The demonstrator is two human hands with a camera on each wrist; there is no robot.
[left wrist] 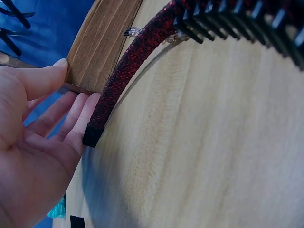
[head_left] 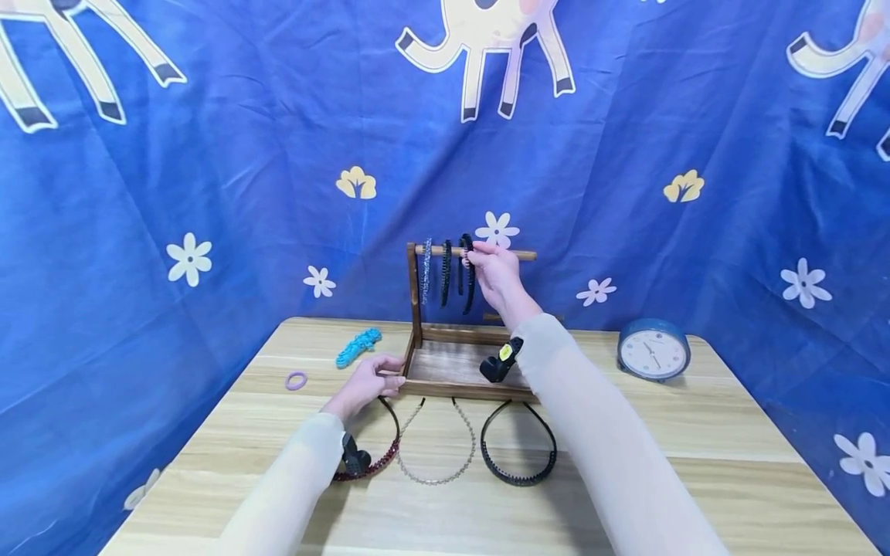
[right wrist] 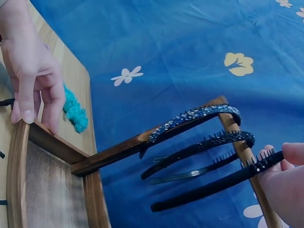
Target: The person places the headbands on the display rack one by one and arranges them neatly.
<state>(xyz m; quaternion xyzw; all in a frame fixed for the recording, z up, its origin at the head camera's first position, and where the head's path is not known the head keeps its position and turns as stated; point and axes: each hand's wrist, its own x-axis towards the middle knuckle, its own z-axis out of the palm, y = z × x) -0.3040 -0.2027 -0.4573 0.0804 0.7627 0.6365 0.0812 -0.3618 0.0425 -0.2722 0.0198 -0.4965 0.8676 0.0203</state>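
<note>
My right hand (head_left: 497,272) pinches a black toothed headband (right wrist: 204,191) at the top bar of a wooden stand (head_left: 415,297). Further along that bar hang a blue glittery headband (right wrist: 190,116), a dark sparkly headband (right wrist: 204,148) and a thin dark headband (right wrist: 197,173). My left hand (head_left: 366,382) holds the front left corner of the stand's tray, thumb on one side and fingers on the other. Below it lies a dark red headband (left wrist: 124,71), partly hidden by the left arm in the head view. Beside that are a beaded silver headband (head_left: 438,482) and another black toothed headband (head_left: 518,479).
A turquoise bunched hair tie (head_left: 358,347) and a purple ring (head_left: 295,381) lie left of the stand. At the back right of the wooden table (head_left: 730,463) stands a round blue clock (head_left: 653,351). A blue patterned curtain (head_left: 278,177) hangs behind.
</note>
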